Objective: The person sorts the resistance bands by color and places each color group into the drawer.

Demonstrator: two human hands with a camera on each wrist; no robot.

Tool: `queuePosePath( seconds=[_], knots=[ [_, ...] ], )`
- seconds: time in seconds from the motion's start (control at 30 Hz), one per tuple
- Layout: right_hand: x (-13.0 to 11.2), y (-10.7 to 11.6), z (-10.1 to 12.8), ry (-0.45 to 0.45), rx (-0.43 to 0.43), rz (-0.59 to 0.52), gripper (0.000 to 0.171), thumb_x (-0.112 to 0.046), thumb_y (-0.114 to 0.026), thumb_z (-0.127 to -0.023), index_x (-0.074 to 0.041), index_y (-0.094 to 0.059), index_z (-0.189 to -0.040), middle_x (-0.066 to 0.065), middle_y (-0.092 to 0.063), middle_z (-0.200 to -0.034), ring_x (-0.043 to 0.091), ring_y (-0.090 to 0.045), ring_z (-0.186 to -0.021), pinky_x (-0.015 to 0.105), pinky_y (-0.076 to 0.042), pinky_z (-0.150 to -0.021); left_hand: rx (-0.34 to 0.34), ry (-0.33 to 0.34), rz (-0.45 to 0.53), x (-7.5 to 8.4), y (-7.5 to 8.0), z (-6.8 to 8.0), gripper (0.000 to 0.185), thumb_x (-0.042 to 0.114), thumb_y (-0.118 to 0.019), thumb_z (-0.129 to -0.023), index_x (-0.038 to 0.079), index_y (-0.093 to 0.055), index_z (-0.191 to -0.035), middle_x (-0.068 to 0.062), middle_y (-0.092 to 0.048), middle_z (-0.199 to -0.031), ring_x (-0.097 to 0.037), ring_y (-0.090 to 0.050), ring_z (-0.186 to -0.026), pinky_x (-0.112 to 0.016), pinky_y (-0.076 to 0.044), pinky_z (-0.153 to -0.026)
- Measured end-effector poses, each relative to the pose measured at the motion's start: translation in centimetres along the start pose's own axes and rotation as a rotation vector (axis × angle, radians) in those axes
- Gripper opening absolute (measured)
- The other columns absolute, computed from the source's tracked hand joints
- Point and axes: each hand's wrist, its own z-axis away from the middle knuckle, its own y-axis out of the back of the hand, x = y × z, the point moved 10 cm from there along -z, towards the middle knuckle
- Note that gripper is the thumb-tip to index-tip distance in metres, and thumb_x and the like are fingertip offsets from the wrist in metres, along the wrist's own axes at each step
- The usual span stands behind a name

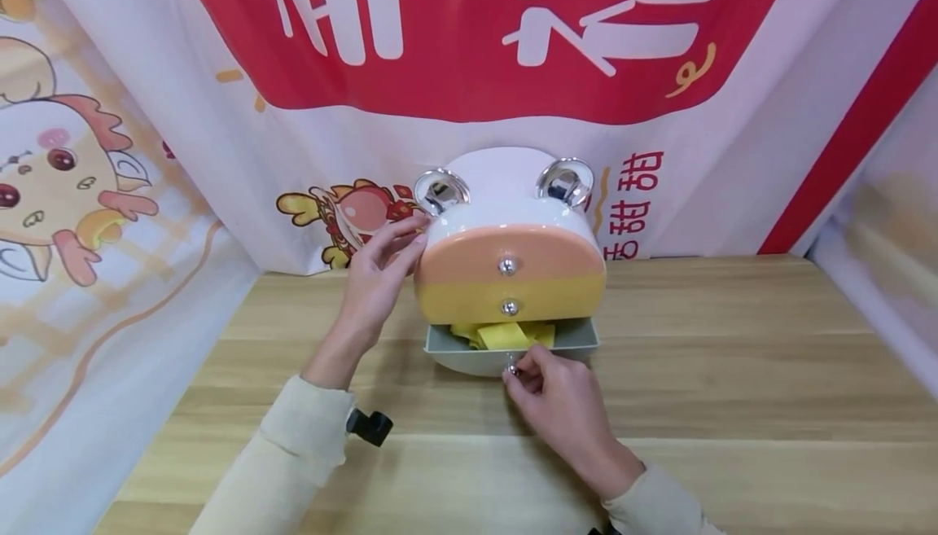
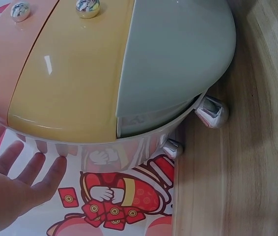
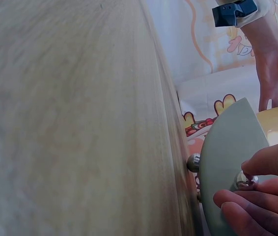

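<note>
The small drawer box (image 1: 509, 242) stands on the wooden tabletop (image 1: 733, 372), just in front of both hands. It has three drawers, one over the other: a peach drawer (image 1: 469, 254) on top, a yellow drawer (image 1: 462, 303) under it, and a grey-green bottom drawer (image 1: 476, 356), which is pulled out toward the person. Each drawer has one shiny knob, so I count three knobs. On the white top there are two chrome ears.

The right hand (image 1: 560, 405) pinches the bottom knob (image 3: 244, 181) between thumb and fingertips, closed on it; this grip looks like the way to slide the drawer. The left hand (image 1: 381, 274) lies flat against the left side of the box, fingers straight and a little spread, holding nothing. I think it is there to keep the light box from sliding forward when the drawer moves.

Inside the open drawer, just beyond the right hand, lies folded yellow material (image 1: 506, 333); whether it is one piece or more I cannot tell. Under the box I see two chrome feet (image 2: 211, 111) from the left wrist view.

Behind the box hangs a printed cloth backdrop (image 1: 146, 152) with cartoon figures.
</note>
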Motion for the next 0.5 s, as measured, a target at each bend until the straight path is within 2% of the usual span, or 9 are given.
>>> queuePosePath(
  seconds=[0.37, 0.5],
  knots=[
    [0.33, -0.40, -0.23, -0.015, 0.002, -0.002, 0.016, -0.023, -0.079, -0.078, -0.024, -0.063, -0.076, -0.018, -0.064, -0.068, -0.003, -0.058, -0.059, 0.013, -0.048, -0.056, 0.002, 0.014, -0.019, -0.69, 0.17, -0.09, 0.041, 0.045, -0.062, -0.092, 0.026, -0.061, -0.129, 0.009, -0.056, -0.133, -0.014, -0.054, -0.122, -0.036, -0.051, -0.097],
    [0.40, -0.32, -0.41, -0.020, 0.004, -0.001, 0.017, -0.023, -0.079, -0.078, -0.025, -0.062, -0.075, -0.019, -0.063, -0.068, -0.003, -0.058, -0.059, 0.013, -0.048, -0.056, 0.001, -0.009, -0.015, -0.38, 0.07, -0.25, 0.040, 0.043, -0.062, -0.093, 0.025, -0.062, -0.128, 0.009, -0.057, -0.133, -0.014, -0.054, -0.121, -0.035, -0.051, -0.094]
  ],
)
